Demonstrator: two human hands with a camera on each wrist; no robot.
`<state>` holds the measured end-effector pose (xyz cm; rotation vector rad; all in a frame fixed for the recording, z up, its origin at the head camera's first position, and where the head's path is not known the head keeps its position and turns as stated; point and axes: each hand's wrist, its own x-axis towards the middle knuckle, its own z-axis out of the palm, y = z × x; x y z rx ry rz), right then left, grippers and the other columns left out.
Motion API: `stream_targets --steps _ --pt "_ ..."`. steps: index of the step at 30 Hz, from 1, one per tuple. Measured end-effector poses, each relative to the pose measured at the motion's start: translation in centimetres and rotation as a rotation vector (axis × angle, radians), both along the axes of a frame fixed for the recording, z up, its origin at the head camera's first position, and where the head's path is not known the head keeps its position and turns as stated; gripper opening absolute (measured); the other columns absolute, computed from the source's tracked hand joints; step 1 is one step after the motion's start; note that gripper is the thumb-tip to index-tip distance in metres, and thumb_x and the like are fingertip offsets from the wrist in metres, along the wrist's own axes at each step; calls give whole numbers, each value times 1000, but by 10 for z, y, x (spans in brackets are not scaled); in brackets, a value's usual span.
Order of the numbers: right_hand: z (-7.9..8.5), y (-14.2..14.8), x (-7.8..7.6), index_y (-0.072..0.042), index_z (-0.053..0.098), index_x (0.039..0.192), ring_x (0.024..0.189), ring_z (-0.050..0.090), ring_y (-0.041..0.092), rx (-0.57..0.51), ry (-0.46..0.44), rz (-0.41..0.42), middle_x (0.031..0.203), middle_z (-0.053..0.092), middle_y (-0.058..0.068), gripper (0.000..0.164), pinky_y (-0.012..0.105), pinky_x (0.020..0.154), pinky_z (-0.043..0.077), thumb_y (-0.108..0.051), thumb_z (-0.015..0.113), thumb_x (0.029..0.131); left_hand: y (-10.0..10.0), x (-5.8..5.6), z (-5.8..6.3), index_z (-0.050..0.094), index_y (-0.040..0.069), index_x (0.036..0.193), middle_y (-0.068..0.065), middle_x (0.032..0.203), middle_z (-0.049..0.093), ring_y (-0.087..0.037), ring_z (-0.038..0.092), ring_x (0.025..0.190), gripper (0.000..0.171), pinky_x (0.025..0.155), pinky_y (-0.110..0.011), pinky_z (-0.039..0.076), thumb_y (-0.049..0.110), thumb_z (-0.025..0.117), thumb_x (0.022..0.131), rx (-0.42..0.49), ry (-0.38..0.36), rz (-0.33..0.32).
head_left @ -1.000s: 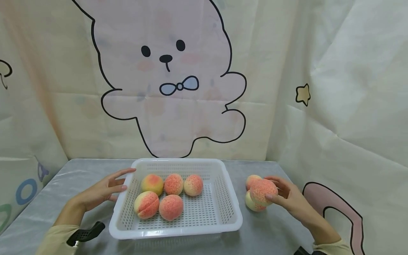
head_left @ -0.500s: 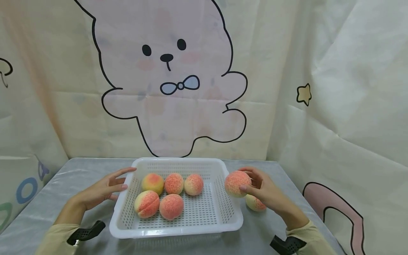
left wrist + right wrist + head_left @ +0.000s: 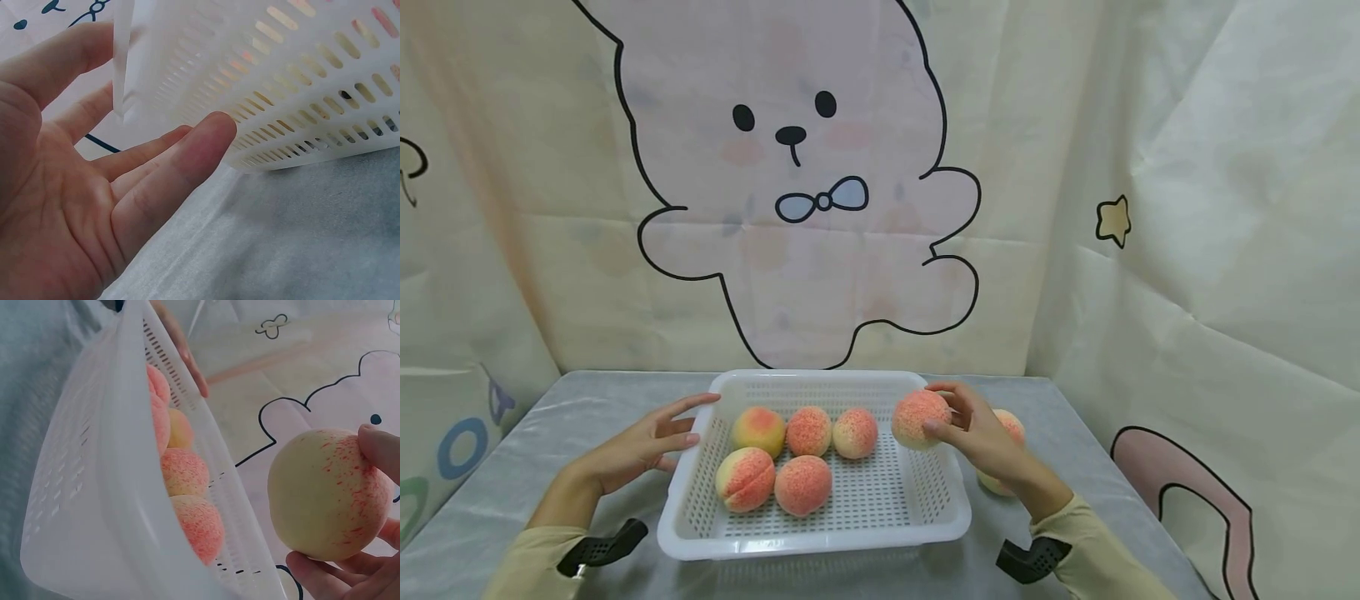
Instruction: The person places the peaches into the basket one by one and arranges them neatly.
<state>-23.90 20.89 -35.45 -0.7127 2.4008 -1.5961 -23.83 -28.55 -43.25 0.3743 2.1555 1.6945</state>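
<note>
My right hand (image 3: 983, 433) grips a peach (image 3: 916, 419) between thumb and fingers, over the right side of a white perforated plastic basket (image 3: 820, 545). In the right wrist view the held peach (image 3: 328, 494) shows a pale yellow side with red speckles. Several peaches lie in the basket's left and middle part, among them a yellow peach (image 3: 758, 431) and a creased peach (image 3: 745, 480). My left hand (image 3: 632, 450) touches the basket's left rim with extended fingers. In the left wrist view, the thumb (image 3: 206, 147) lies by the slotted side wall.
Right of the basket, a pinkish peach (image 3: 1009, 425) and a paler peach (image 3: 992, 483) rest on the grey cloth-covered table (image 3: 602, 400), partly hidden behind the right hand and wrist. A printed curtain (image 3: 805, 283) hangs behind the table and along both sides.
My right hand has carried the peach leftward from the spot beside the two table peaches, across the basket's right rim. The left hand and the basket have stayed put.
</note>
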Motion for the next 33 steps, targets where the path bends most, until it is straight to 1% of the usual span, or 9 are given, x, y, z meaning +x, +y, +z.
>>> stream_targets --steps 2,4,7,10,16,21,25,29,33 --pt "-1 -4 -1 -10 41 145 127 59 32 -6 -6 -3 146 52 21 54 37 98 52 -26 66 99 1 0 0 21 25 161 -30 164 21 -26 57 130 68 89 -50 59 24 55 103 0 -5 3" --pt "-3 -7 -3 -10 42 144 125 60 31 -7 -9 -4 145 53 20 55 35 96 52 -26 67 98 1 0 0 20 24 162 -32 164 20 -27 56 130 68 89 -50 59 23 54 104 5 6 -7" --pt "-5 -12 -4 -13 45 142 118 62 26 -10 -30 -19 143 54 18 55 34 92 53 -25 72 95 1 1 2 20 24 162 -32 164 19 -26 56 130 67 89 -50 59 23 54 104 11 16 -15" --pt "-7 -17 -6 -15 47 138 112 63 24 -2 -27 -19 141 55 17 56 33 89 55 -24 76 91 1 1 2 19 23 162 -33 163 18 -27 56 130 68 88 -51 59 23 54 104 14 24 -18" --pt "-11 -25 -9 -11 49 135 106 66 23 -6 -3 10 135 58 21 56 30 85 56 -21 79 89 0 1 1 20 25 162 -31 164 20 -25 56 130 67 89 -49 59 23 54 104 -4 10 -1" --pt "-13 -32 -9 -11 50 135 106 65 23 1 -6 29 134 59 18 56 32 87 55 -24 79 89 0 1 1 20 25 162 -30 165 19 -30 55 133 67 89 -50 59 24 54 104 -7 4 5" --pt "-18 -36 -9 -11 52 133 106 64 23 19 -4 42 134 61 17 54 34 88 54 -27 79 89 1 2 2 19 24 162 -31 164 18 -32 54 134 68 89 -50 59 25 54 104 -4 8 -4" --pt "-22 -42 -10 -12 53 132 109 63 23 59 -19 41 136 61 16 54 35 91 54 -30 79 89 1 2 2 20 23 162 -32 164 19 -29 56 131 67 88 -49 59 25 54 104 6 14 -16" --pt "-25 -49 -9 -14 53 130 117 60 27 129 -42 19 138 59 15 53 42 95 54 -29 81 87 0 2 1 19 22 162 -33 163 20 -26 58 129 67 89 -49 59 24 53 104 9 19 -21"
